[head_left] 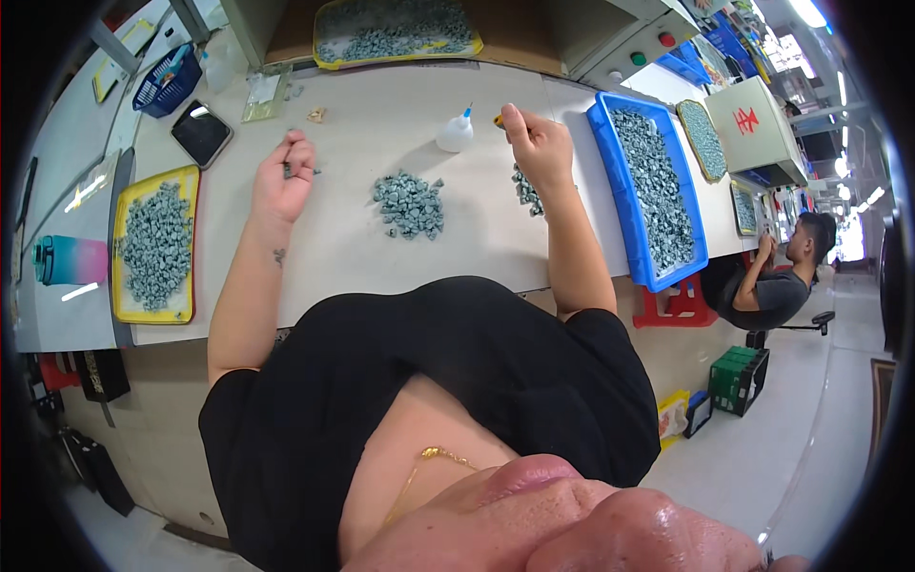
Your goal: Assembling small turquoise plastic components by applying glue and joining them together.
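My left hand (285, 179) is raised over the left part of the white table, fingers curled in. Small grey-green stone-like pieces (288, 171) show between the fingers and palm. Farther right, my right hand (540, 151) is closed in a pinch. From it sticks the short yellow-and-dark end of a small object (498, 121); the rest is hidden by the fingers. Between the hands lies a loose pile of similar pieces (409, 205). Behind it stands a white squeeze bottle (455, 132) with a blue thin-tipped cap. Another pile (527, 194) is partly covered by my right forearm.
Pieces fill a yellow-rimmed tray (194, 253) on the left and a blue bin (624, 224) on the right. Another yellow tray (400, 63) sits in the back shelf. A phone (202, 133), blue basket (166, 88) and tumbler (74, 260) stand left. A co-worker (774, 286) sits far right.
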`<state>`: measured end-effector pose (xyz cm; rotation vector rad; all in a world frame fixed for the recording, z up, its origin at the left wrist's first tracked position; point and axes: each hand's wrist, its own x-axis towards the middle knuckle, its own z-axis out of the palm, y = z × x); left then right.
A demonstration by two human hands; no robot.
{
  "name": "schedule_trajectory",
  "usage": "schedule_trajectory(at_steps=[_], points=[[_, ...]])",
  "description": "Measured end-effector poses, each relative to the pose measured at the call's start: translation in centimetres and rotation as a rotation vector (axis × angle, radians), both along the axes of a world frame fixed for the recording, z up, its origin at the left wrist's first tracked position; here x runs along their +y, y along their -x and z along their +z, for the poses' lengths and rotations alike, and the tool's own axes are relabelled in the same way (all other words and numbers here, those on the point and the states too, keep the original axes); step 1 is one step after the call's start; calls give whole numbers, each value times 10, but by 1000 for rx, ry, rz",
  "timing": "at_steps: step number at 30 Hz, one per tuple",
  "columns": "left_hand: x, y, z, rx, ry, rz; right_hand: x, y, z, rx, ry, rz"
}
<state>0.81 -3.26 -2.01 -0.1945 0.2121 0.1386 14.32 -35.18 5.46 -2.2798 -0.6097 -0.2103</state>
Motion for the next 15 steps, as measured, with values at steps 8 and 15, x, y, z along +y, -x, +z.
schedule_trajectory(at_steps=[8, 15], points=[[-32, 15, 4, 93, -242, -87, 17, 3, 20, -111, 196, -70], [-32, 17, 11, 88, -250, -72, 27, -4, 15, -197, 241, -73]])
